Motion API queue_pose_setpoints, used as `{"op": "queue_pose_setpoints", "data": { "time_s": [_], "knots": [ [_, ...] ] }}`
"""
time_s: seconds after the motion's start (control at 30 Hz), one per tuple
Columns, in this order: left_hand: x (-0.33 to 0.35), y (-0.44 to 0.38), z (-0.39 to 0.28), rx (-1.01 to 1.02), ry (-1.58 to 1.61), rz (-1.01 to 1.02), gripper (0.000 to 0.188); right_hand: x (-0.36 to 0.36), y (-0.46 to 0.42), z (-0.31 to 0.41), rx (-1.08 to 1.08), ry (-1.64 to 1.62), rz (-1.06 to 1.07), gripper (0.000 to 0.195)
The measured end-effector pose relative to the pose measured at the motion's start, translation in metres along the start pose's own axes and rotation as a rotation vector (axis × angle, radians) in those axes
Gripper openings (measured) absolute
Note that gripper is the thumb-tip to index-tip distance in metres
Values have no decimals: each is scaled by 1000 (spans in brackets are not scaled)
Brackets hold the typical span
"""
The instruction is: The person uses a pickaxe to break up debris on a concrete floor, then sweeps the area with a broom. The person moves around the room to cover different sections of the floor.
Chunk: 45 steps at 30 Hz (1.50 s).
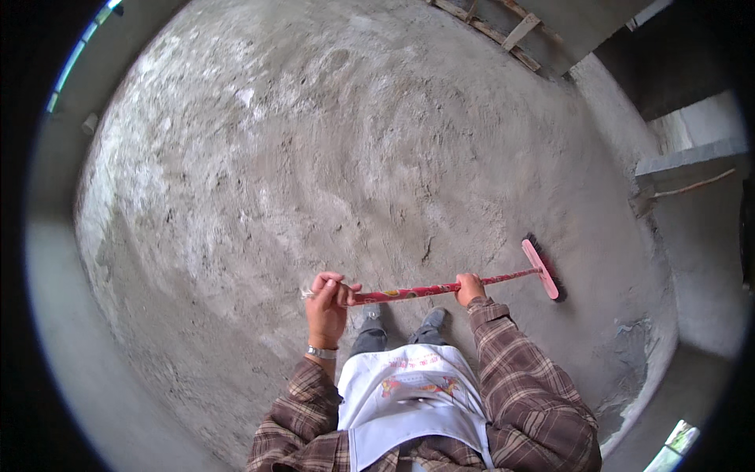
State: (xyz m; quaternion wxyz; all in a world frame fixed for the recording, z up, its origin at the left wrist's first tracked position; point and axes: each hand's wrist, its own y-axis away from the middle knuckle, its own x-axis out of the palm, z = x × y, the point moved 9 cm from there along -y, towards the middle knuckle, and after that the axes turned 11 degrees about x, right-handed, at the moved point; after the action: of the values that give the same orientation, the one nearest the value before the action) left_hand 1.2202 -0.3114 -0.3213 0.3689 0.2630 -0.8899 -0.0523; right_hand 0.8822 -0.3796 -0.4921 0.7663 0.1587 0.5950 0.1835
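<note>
A push broom with a red patterned handle [407,292] lies across my front, its pink head [540,269] out to the right. Dark bristles under the head meet the grey floor, or come very near it. Around the handle's upper end is my left hand [329,301], a metal-banded watch on its wrist. A pale tuft sticks out past that hand. Further down the handle, my right hand [470,288] grips it on the side towards the head.
Rough, dusty concrete floor [354,177] spreads ahead and to the left. A wooden ladder [495,35] is at the far wall, upper right. On the right, a stick [696,184] juts near a concrete ledge [690,158]. A darker patch [625,366] marks the floor at lower right.
</note>
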Motion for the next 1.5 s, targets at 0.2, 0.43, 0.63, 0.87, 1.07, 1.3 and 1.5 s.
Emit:
{"op": "queue_pose_setpoints", "data": {
  "time_s": [0.2, 0.43, 0.63, 0.87, 1.07, 1.3, 1.5],
  "knots": [
    [-75, 46, -203, 429, -298, -274, 25, 4, 32, 209, -323, -240, -156, 5],
    [-108, 178, -444, 875, -427, 31, 28, 16, 128, 529, -780, -401, 123, 6],
    [-167, 79, -349, 768, -485, -65, 25, 80, 87, 413, -567, -486, 3, 7],
    [-91, 41, -74, 94, -112, -91, 10, 97, 48, 91, -144, -11, 56, 12],
    [-53, 50, -142, 210, -325, -166, 17, 30, 67, 131, -86, -205, -150, 16],
    [-95, 92, -348, 970, -882, -59, 31, -6, 104, 318, -285, -506, -93, 8],
    [-42, 76, -114, 373, -363, 31, 22, 59, 116, 84, -119, -503, -38, 15]
  ]
}}
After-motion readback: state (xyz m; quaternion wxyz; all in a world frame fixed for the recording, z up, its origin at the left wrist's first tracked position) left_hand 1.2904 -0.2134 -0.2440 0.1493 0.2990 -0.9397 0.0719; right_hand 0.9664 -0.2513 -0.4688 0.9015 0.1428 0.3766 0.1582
